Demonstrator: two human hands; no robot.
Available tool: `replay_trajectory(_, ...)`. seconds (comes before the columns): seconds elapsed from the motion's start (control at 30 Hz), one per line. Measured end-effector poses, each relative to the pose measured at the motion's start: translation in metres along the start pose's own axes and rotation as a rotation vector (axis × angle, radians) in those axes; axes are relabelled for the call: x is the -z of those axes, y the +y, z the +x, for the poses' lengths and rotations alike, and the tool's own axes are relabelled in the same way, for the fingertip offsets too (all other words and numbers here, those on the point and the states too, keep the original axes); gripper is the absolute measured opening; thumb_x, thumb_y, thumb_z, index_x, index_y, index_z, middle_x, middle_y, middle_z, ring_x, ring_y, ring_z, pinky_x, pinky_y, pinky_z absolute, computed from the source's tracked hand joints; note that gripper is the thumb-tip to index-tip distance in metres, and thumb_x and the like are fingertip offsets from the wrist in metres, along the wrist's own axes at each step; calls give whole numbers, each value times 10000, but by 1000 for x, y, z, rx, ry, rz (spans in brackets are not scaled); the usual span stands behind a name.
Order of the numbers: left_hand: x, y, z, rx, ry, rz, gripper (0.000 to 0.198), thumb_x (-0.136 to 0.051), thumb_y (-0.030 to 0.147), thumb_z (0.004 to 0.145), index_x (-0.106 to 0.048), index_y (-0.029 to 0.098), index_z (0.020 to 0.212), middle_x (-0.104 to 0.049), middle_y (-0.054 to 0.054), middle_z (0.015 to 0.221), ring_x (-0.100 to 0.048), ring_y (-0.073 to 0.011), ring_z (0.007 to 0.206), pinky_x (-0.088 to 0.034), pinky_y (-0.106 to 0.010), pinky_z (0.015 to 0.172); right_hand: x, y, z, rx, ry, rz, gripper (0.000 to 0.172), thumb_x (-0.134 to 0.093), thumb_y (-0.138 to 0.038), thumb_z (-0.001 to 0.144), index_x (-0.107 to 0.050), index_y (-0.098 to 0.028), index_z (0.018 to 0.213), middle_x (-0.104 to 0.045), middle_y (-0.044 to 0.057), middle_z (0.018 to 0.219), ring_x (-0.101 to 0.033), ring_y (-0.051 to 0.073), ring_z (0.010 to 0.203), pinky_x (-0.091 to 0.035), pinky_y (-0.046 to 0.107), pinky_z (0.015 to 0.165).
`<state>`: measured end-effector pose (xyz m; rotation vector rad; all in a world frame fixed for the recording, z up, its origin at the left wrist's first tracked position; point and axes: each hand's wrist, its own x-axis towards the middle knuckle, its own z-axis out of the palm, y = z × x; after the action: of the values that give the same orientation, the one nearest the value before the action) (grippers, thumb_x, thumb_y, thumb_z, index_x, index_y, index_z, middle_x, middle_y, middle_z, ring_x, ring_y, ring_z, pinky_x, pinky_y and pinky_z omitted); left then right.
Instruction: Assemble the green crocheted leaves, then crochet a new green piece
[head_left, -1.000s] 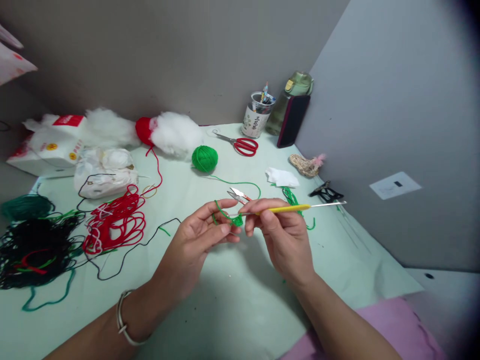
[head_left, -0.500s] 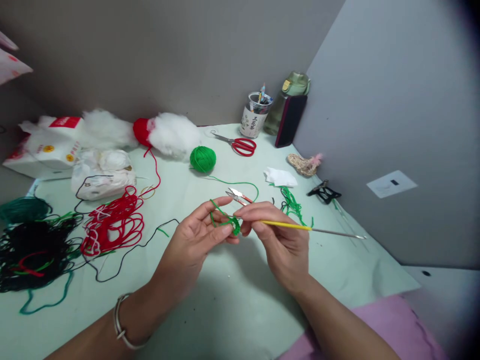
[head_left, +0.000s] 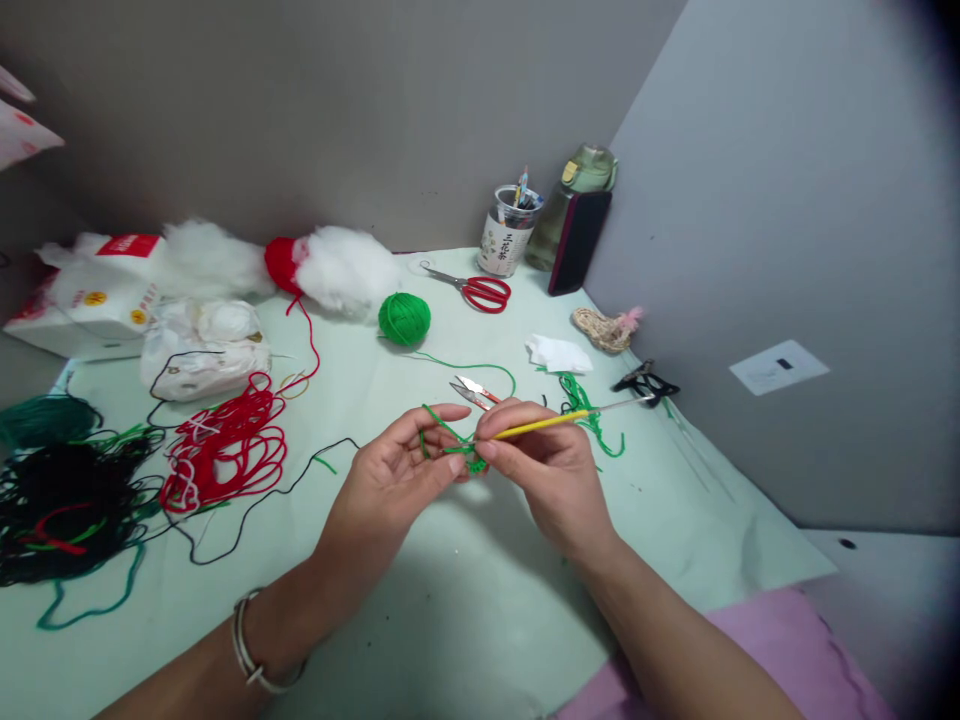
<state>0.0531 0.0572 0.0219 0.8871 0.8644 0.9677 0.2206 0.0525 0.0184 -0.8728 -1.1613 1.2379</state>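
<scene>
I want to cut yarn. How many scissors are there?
2. Red-handled scissors by the cup at the back; small snips just beyond the right hand. Others may be hidden.

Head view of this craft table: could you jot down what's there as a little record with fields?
Left side: left hand pinches a small green crochet piece, with a strand looped over the fingers
Right side: right hand holds a yellow-handled crochet hook, its tip at the piece
Yarn supply: green yarn ball on the table, beyond the hands
Nearest tool: small snips, just past the fingertips
Farther off: red scissors, red yarn tangle, white stuffing
</scene>
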Motion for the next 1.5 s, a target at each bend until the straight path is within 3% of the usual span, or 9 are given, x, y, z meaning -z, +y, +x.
replay_trajectory(0.2,1,0,2,-29,-5,-25,341,-814,242,819,-742,256,1152,-654,1,899,-629,-138,870,-522,-230,820,-2,-1,-1,92,65,-149,151,-765,-119,838,-788,-267,859,-695,0,819,-636,142,813,-528,271,709)
replay_trajectory(0.43,2,-1,5,-23,9,-65,280,-804,231,838,-759,255,1113,-684,20,840,-649,-112,818,-517,-201,766,-4,-6,-2,102,-45,-293,138,-764,-153,853,-800,-284,876,-730,13,837,-654,175,844,-537,344,800)
replay_trajectory(0.6,2,1,5,-8,-16,-56,311,-812,236,832,-745,251,1136,-692,20,842,-662,-119,817,-521,-212,779,-3,-3,-2,22,-8,-119,125,-756,-145,843,-791,-265,849,-715,3,804,-656,144,728,-546,292,670)
replay_trajectory(0.83,2,5,4,34,-46,-153,272,-804,206,821,-748,217,1087,-673,13,815,-696,-151,790,-541,-273,808,1,5,-1,-120,1,81,51,-808,-213,799,-762,-232,810,-685,-12,758,-654,127,656,-551,271,630)
replay_trajectory(1.0,3,9,3,52,-33,-210,230,-789,161,824,-763,192,1050,-668,16,814,-681,-127,799,-533,-231,820,3,1,0,-161,28,154,85,-837,-233,758,-754,-220,772,-673,-20,708,-624,112,597,-523,242,571)
replay_trajectory(1.13,2,11,4,100,-9,-279,230,-764,132,849,-761,197,1070,-680,7,843,-688,-122,875,-542,-193,841,3,1,1,-165,38,144,83,-840,-239,772,-761,-228,794,-686,-23,707,-632,107,607,-525,234,583)
replay_trajectory(1.33,-2,10,6,189,128,-444,251,-682,25,853,-752,170,1046,-664,-4,829,-666,-96,810,-564,-145,747,0,6,-1,-162,34,128,98,-842,-249,788,-755,-232,830,-697,-25,711,-657,116,619,-546,252,613)
replay_trajectory(1.5,-2,6,5,96,41,-389,254,-670,72,854,-740,171,1078,-634,-5,835,-644,-127,795,-573,-220,768,-1,7,-3,-153,13,132,93,-822,-255,815,-761,-241,883,-724,-9,792,-685,130,665,-577,274,658)
